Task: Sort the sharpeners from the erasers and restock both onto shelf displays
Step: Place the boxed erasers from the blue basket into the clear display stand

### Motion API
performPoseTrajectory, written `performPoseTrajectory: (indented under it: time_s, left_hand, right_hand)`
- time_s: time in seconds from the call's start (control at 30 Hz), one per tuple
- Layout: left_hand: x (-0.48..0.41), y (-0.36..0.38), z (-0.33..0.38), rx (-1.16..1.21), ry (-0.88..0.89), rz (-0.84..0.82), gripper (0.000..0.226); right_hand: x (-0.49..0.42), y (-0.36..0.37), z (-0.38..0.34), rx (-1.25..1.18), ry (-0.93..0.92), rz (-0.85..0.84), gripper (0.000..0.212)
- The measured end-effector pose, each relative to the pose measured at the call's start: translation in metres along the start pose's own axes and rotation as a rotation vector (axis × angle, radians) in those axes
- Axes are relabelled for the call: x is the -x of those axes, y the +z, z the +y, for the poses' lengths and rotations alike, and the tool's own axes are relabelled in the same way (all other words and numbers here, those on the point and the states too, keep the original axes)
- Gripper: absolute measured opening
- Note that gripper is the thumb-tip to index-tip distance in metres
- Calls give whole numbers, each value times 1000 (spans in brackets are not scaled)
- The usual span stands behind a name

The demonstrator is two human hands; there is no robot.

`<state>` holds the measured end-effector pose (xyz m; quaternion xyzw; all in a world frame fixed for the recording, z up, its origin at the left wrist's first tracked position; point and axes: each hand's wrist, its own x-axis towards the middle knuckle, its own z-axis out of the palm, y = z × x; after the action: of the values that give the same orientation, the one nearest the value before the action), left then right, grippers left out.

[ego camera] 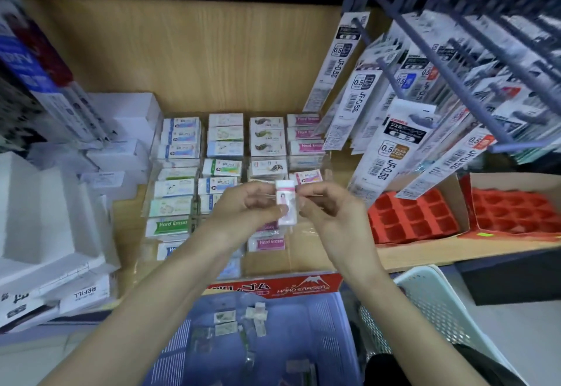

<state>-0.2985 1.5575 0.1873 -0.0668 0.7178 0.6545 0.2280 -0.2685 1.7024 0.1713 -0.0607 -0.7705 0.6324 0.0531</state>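
A small pink-and-white eraser (287, 195) stands upright between my two grips, in mid-air. My left grip (243, 212) pinches it, thumb across its front and fingers curled behind. My right grip (331, 215) has its fingers curled, with the fingertips right at the eraser's right edge; I cannot tell whether they pinch it or only touch it.

Directly beyond and under both grips lies a clear display (306, 252) on a wooden shelf (425, 252). It holds rows of boxed erasers (224, 148), some labelled "Hard Eraser" in pink, green or blue. A red card (303, 287) reading "Hard Eraser" sits at the display's near edge, below my wrists.

Nearer to me than the grips, under my forearms, is a blue basket (328, 340) with a few loose wrapped pieces (226, 328) on its floor; they are too blurred to name. A white basket (431, 303) stands just beside it, below my right forearm.

Right of my right grip sit red trays (416, 215) in open cartons. Above them, refill packs (361, 97) marked "0.5" hang from pegs. Left of my left grip are stacked white boxes (127, 112).
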Motion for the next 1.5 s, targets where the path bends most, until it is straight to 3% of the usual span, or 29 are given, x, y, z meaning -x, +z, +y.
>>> performPoseTrajectory:
  time_s: [0.07,0.13,0.23,0.3,0.4,0.47,0.57,0.7,0.8,0.97,1.03,1.13,1.23,1.33,1.5]
  left_hand:
    - [-4,6,-3,182,-56,33,13]
    - [-6,11,-2,333,-98,35,13]
    - [-8,16,1,341,-87,-11,7]
    - [-8,10,-3,86,28,34,13]
    - [7,-19,-23,-768,465,274,27]
    - [20,-38,-47,-1142,679,286,38]
    - [33,-53,-88,-1378,622,122,68]
    - [30,-60,-118,-1496,555,37,72]
    - [26,-62,-122,-1523,554,60,68]
    - [25,-62,-125,-1523,580,90,68]
    - [26,-61,-125,-1523,579,83,67]
    - [26,-61,-124,-1506,573,86,68]
    - [27,-61,-122,-1497,555,76,67]
    - [28,-61,-121,-1495,529,66,67]
    - [29,-60,-118,-1497,504,51,68]
  right_hand:
    - [4,1,4,267,-110,-49,18]
    - [5,3,7,551,-274,-36,34]
    - [-6,3,12,678,-371,71,32]
    - [-23,-4,15,708,-334,66,32]
    - [-50,-14,22,999,-215,-39,45]
    - [-62,-14,25,1165,-223,-70,43]
    - [-74,-9,28,1321,-288,-70,28]
    - [-78,0,43,1478,-324,13,22]
    - [-79,1,47,1520,-372,86,14]
    - [-64,-3,45,1347,-465,-96,14]
    - [-60,-2,44,1327,-443,-136,24]
    - [-67,2,41,1416,-342,-244,20]
    - [-65,6,35,1339,-313,-195,24]
    - [-41,7,29,1189,-481,-131,29]
    - [-31,20,38,1170,-589,-300,44]
